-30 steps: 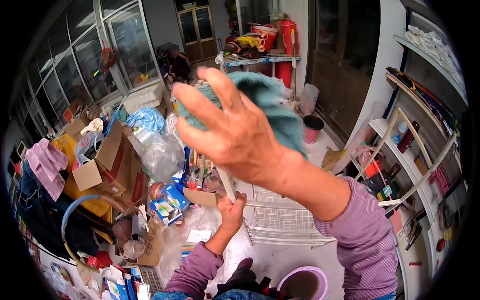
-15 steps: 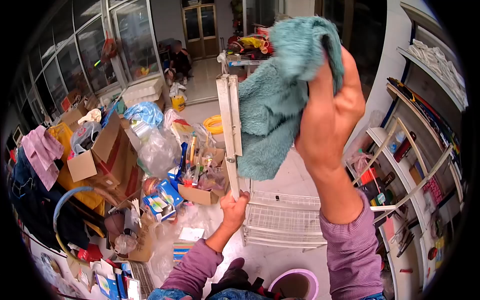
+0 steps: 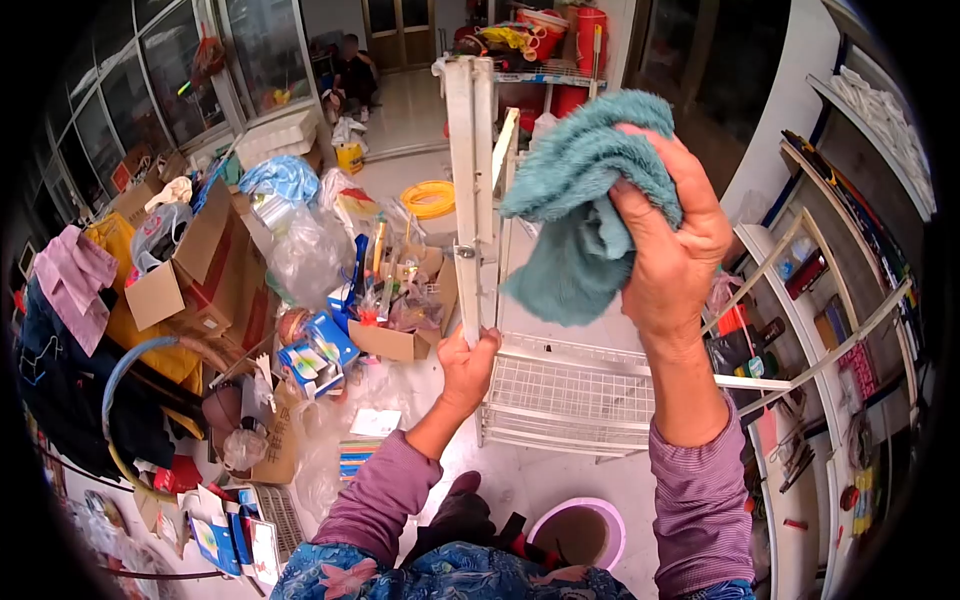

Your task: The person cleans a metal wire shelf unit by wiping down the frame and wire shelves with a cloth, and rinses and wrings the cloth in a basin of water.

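Observation:
My left hand [image 3: 467, 375] is closed around the lower part of an upright white metal post [image 3: 468, 200]. To the right of the post, my right hand [image 3: 675, 235] grips a fluffy teal cloth [image 3: 590, 205], which is bunched between the thumb and fingers and hangs down on its left side. A small gap shows between the cloth and the post. Below and behind both hands stands a white wire rack [image 3: 565, 390], joined to the frame.
A pink-rimmed bucket [image 3: 618, 525] sits near my feet. Cardboard boxes [image 3: 390, 342], plastic bags and a yellow hose coil [image 3: 428, 199] lie to the left. Shelves [image 3: 815, 330] line the right side. A person [image 3: 355, 78] sits far back.
My right hand first swung right and up with the cloth, then came slightly lower, with the cloth now bunched tighter and apart from the post. My left hand keeps its hold.

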A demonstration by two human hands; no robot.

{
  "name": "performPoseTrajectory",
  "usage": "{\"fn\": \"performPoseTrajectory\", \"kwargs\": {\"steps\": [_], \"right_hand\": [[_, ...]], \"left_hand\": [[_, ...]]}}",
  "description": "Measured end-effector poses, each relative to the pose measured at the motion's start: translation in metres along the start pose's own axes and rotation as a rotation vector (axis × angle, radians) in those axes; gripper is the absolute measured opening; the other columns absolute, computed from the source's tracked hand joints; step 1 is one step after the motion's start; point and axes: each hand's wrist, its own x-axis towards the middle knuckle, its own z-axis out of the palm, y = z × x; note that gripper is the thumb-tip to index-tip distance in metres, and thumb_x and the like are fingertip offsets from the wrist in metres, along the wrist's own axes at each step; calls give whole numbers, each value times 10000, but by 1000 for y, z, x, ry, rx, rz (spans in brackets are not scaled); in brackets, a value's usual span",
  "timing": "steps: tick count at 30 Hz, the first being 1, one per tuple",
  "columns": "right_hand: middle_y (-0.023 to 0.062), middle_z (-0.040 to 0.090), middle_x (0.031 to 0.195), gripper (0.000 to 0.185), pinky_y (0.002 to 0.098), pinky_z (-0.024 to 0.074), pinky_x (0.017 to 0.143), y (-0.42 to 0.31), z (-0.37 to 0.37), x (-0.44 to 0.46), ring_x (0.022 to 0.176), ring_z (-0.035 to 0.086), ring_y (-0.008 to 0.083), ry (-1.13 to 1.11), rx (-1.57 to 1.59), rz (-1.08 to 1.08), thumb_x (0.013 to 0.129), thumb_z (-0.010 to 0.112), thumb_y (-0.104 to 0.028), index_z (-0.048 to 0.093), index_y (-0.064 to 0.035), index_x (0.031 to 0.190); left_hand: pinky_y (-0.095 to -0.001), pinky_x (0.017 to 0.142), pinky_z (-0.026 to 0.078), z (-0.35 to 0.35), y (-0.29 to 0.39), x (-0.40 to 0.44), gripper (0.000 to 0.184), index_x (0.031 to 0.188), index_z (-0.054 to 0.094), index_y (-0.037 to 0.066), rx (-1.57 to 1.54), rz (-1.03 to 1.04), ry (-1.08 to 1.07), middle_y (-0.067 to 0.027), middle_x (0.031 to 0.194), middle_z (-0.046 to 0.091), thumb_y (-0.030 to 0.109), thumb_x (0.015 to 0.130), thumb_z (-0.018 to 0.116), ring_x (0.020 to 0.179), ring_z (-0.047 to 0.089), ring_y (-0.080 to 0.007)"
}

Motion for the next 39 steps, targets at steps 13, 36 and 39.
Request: {"fn": "performPoseTrajectory", "kwargs": {"steps": [13, 36, 39], "right_hand": [[93, 596, 887, 269, 363, 506, 738, 46, -55, -32, 801, 598, 211, 361, 446, 672, 882, 547, -218, 514, -4, 1043], [-4, 574, 774, 124, 197, 414, 635, 9, -29, -82, 716, 478, 25, 275, 244, 583, 869, 539, -79, 580, 33, 904], [9, 593, 814, 145, 193, 419, 663, 5, -16, -69, 740, 505, 36, -133, 69, 487, 835, 564, -64, 587, 30, 944]], "left_hand": [[-248, 472, 354, 1, 4, 0, 139, 653, 491, 21, -137, -32, 60, 2, 555, 492, 42, 766, 569, 505, 416, -67], [-380, 893, 413, -38, 74, 24, 573, 1237, 379, -55, -8, 437, 46, -167, 1086, 533, 329, 855, 569, 958, 551, -261], [-363, 881, 422, -33, 102, 41, 459, 1225, 407, -64, -222, 366, -31, -165, 1099, 546, 234, 895, 522, 976, 553, -246]]}}
